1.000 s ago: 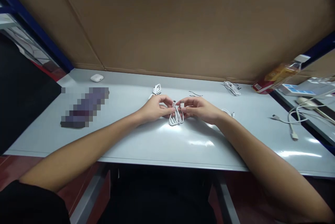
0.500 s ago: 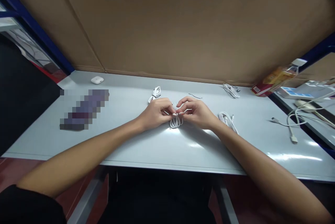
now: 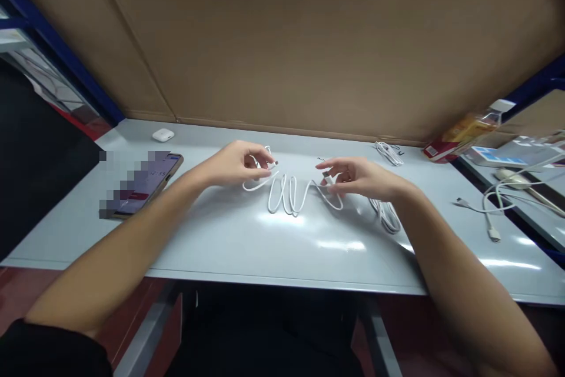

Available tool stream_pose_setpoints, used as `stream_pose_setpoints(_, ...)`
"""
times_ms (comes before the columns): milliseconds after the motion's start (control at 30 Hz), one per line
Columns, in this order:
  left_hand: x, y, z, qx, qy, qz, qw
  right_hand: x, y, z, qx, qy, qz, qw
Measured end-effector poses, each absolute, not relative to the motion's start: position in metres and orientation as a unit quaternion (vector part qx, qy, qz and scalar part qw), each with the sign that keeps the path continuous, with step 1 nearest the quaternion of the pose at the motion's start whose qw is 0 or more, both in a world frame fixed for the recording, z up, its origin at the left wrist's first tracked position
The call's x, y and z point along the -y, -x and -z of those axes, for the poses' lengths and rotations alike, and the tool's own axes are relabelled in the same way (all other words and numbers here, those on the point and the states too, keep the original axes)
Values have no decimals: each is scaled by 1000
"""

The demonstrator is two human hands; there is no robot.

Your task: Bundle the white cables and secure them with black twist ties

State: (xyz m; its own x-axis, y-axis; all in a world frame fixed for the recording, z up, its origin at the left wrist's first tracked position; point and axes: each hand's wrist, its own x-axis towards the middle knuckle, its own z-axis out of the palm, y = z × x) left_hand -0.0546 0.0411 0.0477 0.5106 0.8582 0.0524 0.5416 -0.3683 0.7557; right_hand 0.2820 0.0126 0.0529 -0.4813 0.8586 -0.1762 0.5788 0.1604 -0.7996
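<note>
A white charging cable (image 3: pixel 283 193) lies in loose waves on the grey-white table (image 3: pixel 247 247), its two ends lifted between my hands. My left hand (image 3: pixel 241 164) pinches one end, with the small plug showing past the fingertips. On the other side, my right hand (image 3: pixel 359 178) grips the end with the wider USB plug (image 3: pixel 328 177), and the cord bends down below the fingers. Behind my left hand another white cable is mostly hidden. A coiled white cable (image 3: pixel 385 216) rests beside my right wrist, partly covered by the forearm.
A phone (image 3: pixel 154 189), partly blurred out, and a white earbud case (image 3: pixel 163 134) lie at left. Toward the back right are a bundled cable (image 3: pixel 388 153) and a drink bottle (image 3: pixel 468 133). Loose cables (image 3: pixel 489 209) hang over the right edge. A brown panel (image 3: pixel 282 42) closes the back.
My hands have moved apart, left and right, each with one cable end. The cable, a tight coil before, is now spread in open waves between them.
</note>
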Motion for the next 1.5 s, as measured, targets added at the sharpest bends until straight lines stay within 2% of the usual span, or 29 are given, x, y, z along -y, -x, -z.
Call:
stream_pose_setpoints(200, -55, 76, -52, -477, -790, -200, 330, -20, -304, -60, 747, 474, -463, 56)
stream_pose_setpoints(533, -54, 75, -50, -476, -807, -172, 304, -21, -309, -63, 737, 487, -467, 43)
stream_pose_setpoints(933, -43, 60, -49, -432, -821, -150, 341, -17, -301, -68, 730, 498, -468, 11)
stream_pose_setpoints(1067, -37, 46, -38, -442, -814, -151, 345, -14, -287, -58, 747, 464, -474, 57)
stream_pose_setpoints(1300, -10, 16, -33, -366, -846, -191, 337, 2, -238, -32, 809, 452, -322, 195)
stream_pose_setpoints(1500, -2, 8, -27, -344, -890, -159, 253, 7, -228, -23, 794, 489, -268, 243)
